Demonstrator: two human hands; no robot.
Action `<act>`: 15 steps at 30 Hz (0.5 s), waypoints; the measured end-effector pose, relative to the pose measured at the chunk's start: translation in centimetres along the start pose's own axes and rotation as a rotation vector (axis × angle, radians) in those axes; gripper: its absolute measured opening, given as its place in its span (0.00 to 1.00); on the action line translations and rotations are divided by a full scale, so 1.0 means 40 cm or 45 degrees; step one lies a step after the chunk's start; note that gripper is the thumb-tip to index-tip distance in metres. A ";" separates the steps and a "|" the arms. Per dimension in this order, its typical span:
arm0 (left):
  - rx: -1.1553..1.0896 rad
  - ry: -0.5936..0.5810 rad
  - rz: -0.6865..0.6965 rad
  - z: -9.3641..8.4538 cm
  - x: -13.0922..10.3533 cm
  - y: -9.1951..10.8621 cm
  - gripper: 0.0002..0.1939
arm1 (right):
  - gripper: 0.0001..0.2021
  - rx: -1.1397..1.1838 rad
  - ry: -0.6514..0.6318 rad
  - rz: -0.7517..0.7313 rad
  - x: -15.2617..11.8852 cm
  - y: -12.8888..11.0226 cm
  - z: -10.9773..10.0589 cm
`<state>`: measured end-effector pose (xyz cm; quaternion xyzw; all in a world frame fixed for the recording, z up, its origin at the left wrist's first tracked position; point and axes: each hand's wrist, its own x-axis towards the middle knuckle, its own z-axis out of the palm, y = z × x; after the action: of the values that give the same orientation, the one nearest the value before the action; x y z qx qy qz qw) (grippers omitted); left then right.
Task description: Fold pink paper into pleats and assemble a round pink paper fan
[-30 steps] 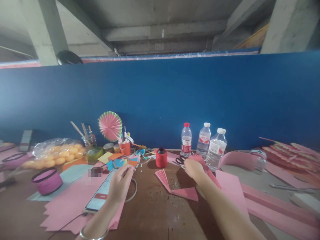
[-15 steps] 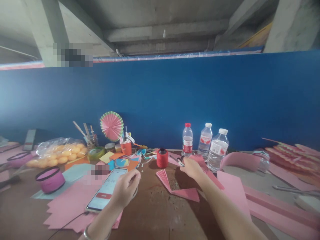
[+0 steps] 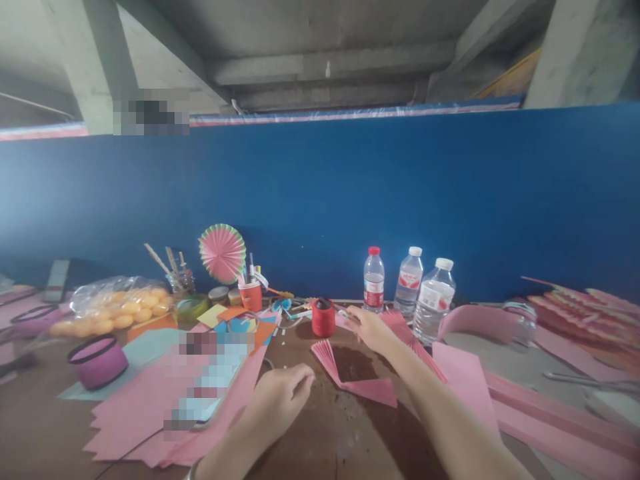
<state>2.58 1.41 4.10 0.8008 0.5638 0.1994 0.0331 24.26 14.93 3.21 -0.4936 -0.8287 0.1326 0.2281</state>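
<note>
Presently the folded pink paper [image 3: 345,385] lies on the surface [image 3: 300,457] just right of the left hand [image 3: 283,393], which is the nearer one; 1 leg points away, 1 rightward. The left grip curls loosely; the right hand [image 3: 369,329] bends beside the red spool [image 3: 323,320]. What either holds, I cannot tell.
</note>
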 end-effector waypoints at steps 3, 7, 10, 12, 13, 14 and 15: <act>-0.029 -0.039 0.033 0.036 -0.003 0.005 0.13 | 0.17 -0.038 -0.023 -0.067 -0.007 -0.022 -0.003; -0.028 -0.068 0.066 0.063 -0.004 0.007 0.12 | 0.19 -0.160 -0.068 -0.064 -0.012 -0.029 0.013; -0.021 -0.060 0.065 0.066 -0.004 0.009 0.12 | 0.18 -0.249 -0.100 -0.050 -0.012 -0.025 0.025; -0.025 -0.058 0.063 0.066 -0.005 0.010 0.11 | 0.17 -0.300 -0.123 -0.040 -0.011 -0.023 0.030; -0.027 -0.056 0.061 0.066 -0.005 0.011 0.11 | 0.17 -0.323 -0.134 -0.034 -0.011 -0.022 0.031; -0.030 -0.053 0.059 0.066 -0.004 0.011 0.11 | 0.17 -0.345 -0.144 -0.028 -0.011 -0.021 0.032; -0.032 -0.048 0.055 0.065 -0.003 0.012 0.11 | 0.16 -0.366 -0.153 -0.023 -0.011 -0.020 0.032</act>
<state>3.89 1.57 1.80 0.8160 0.5430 0.1920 0.0493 23.18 14.15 2.34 -0.5050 -0.8557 0.0399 0.1062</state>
